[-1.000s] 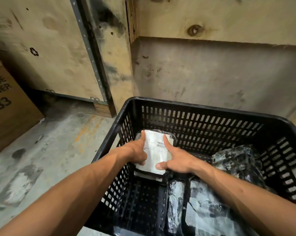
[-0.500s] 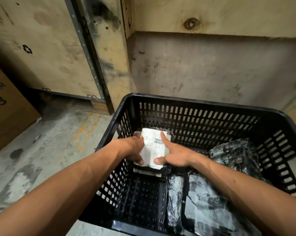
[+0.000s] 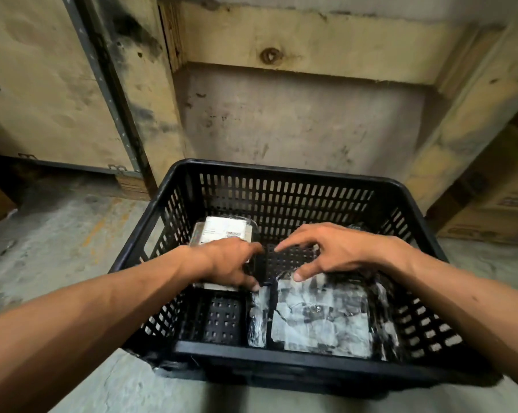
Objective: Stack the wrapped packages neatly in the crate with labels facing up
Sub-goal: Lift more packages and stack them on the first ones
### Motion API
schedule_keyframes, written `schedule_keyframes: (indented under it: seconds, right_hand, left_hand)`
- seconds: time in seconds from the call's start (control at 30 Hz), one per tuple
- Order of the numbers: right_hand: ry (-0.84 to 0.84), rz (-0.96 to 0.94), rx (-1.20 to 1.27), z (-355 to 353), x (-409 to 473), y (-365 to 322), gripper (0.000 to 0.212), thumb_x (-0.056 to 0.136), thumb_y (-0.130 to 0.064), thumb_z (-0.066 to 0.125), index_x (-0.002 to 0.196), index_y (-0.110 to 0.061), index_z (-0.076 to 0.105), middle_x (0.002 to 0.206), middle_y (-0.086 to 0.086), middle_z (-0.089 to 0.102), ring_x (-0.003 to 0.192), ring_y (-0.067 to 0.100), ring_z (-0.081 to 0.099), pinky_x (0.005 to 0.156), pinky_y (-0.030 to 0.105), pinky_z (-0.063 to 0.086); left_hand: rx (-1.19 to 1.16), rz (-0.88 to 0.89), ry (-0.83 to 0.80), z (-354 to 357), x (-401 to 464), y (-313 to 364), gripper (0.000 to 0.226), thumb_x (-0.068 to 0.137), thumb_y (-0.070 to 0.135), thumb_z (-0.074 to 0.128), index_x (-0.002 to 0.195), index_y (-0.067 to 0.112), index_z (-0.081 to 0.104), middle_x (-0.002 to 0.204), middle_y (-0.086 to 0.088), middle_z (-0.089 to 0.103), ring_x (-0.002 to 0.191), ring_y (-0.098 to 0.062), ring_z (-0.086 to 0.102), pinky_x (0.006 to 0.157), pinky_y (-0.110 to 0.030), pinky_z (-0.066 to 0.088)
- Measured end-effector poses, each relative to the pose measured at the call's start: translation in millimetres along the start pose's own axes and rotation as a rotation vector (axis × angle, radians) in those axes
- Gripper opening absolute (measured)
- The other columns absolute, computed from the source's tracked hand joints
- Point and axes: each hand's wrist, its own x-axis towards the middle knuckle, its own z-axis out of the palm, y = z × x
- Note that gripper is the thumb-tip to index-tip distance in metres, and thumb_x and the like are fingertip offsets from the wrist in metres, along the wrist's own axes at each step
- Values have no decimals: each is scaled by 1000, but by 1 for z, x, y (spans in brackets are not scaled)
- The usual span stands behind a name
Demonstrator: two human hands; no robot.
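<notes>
In the crate (image 3: 281,174), both hands, left (image 3: 230,260) and right (image 3: 335,248), hover open and empty; brushing the labelled stack (image 3: 222,234) could skew it.

a worn concrete floor (image 3: 58,234) fills the lower left of the frame, stained and marked with faint orange paint. behind it, upper left, stands a plywood panel (image 3: 37,93) edged by a grey metal strip (image 3: 108,93). a knotted wooden beam (image 3: 296,43) crosses the top. cardboard boxes (image 3: 490,216) sit at the right edge.
</notes>
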Motion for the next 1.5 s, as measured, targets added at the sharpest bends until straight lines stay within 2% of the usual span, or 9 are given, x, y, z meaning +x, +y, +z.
schedule_keyframes:
  seconds: [0.23, 0.47, 0.63, 0.77, 0.93, 1.03, 1.2, 1.33, 1.5]
  right_hand:
    - [-146, 97, -154, 4, -62, 27, 88, 70, -71, 81, 145, -70, 34, 161, -12, 36, 145, 15, 38, 120, 41, 30]
    - [-356, 52, -490, 27, -65, 42, 117, 68, -76, 78, 157, -62, 4, 175, -7, -4, 160, 14, -8, 124, 50, -18]
    - [-333, 27, -434, 34, -65, 50, 116, 69, -74, 77, 158, -61, 3, 175, 6, 3, 160, 17, -5, 113, 46, -30]
    - [-112, -47, -346, 30, -67, 53, 74, 85, -74, 57, 153, -47, 41, 159, -2, 44, 154, 16, 29, 122, 43, -22]
    - [103, -7, -99, 4, -47, 38, 34, 95, -34, 73, 129, -31, 72, 113, -17, 70, 105, -2, 64, 108, 29, 44]
    - [51, 38, -12, 6, -42, 30, 31, 89, -40, 78, 120, -35, 76, 116, -18, 67, 104, 1, 62, 83, 15, 42]
    - [35, 95, -18, 1, -59, 40, 27, 85, -45, 81, 111, -41, 77, 139, -19, 57, 127, 4, 50, 113, 39, 39]
    - [-48, 123, -46, 7, -78, 44, 59, 77, -61, 81, 133, -58, 61, 164, -18, 28, 144, 7, 29, 121, 53, 27]
    - [-29, 108, -115, 31, -76, 31, 125, 59, -92, 70, 152, -69, -10, 167, -26, -25, 155, 11, -8, 126, 50, 2]
  left_hand:
    - [-176, 162, -140, 30, 12, 51, 122, 74, 60, 81, 154, 56, -12, 168, -8, 14, 151, -34, 22, 123, -55, 21]
    - [-113, 87, -263, 52, 14, 70, 132, 83, 41, 82, 148, 51, -32, 159, -9, -44, 155, -41, 1, 126, -55, 12]
    - [-266, 94, -215, 55, 12, 68, 121, 87, 20, 80, 155, 53, -15, 165, -3, -29, 154, -36, 9, 126, -50, 9]
    - [-505, 81, -151, 49, 12, 59, 110, 81, 13, 83, 155, 55, 14, 157, 8, 3, 145, -28, 22, 124, -54, 18]
    - [-661, 10, -115, 37, 10, 57, 95, 80, 21, 85, 142, 68, 31, 141, 2, 27, 128, -25, 38, 121, -58, 25]
    - [-733, 16, -177, 34, 8, 59, 93, 81, 13, 83, 147, 58, 34, 157, 2, 37, 131, -19, 43, 118, -55, 25]
    - [-884, 2, -176, 39, 11, 51, 90, 79, 0, 80, 144, 51, 46, 159, 4, 41, 128, -15, 52, 98, -30, 38]
    - [-942, 25, -143, 36, 11, 47, 82, 77, 2, 82, 135, 55, 56, 156, 6, 47, 125, -22, 54, 108, -44, 41]
    - [-989, 37, -22, 20, 5, 44, 67, 78, 11, 83, 129, 51, 65, 134, 12, 66, 127, -13, 57, 117, -49, 30]
